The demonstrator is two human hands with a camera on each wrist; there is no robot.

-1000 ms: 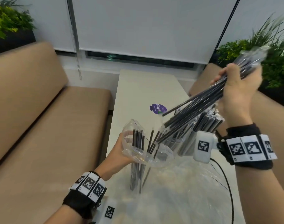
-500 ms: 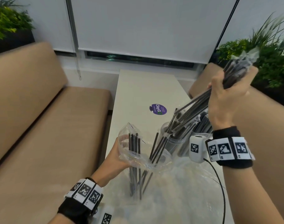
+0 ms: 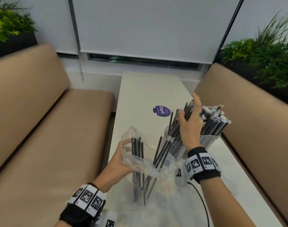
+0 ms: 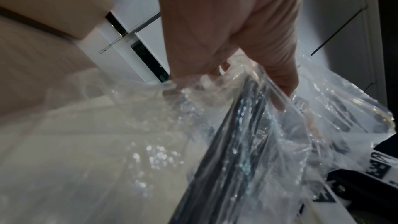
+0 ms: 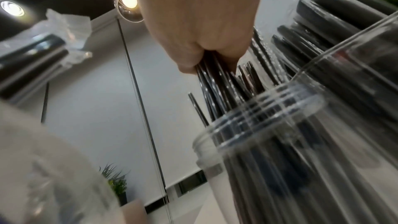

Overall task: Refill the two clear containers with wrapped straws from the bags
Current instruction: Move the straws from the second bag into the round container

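Now straws (image 3: pixel 187 112) within right hand (image 3: pixel 190 126).

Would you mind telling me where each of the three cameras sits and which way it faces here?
Head: worn above, looking down the table; both hands and wristbands show.
Left wrist: behind the left hand, looking along it at the plastic bag it grips.
Right wrist: under the right hand, looking up past the straws and round container to the ceiling.
Shared: head and left wrist both show the bag.

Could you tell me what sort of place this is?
Probably a café or canteen booth: tan padded benches flank a narrow white table by a blinded window, planters sit behind them, and jars of wrapped straws suggest drink service.
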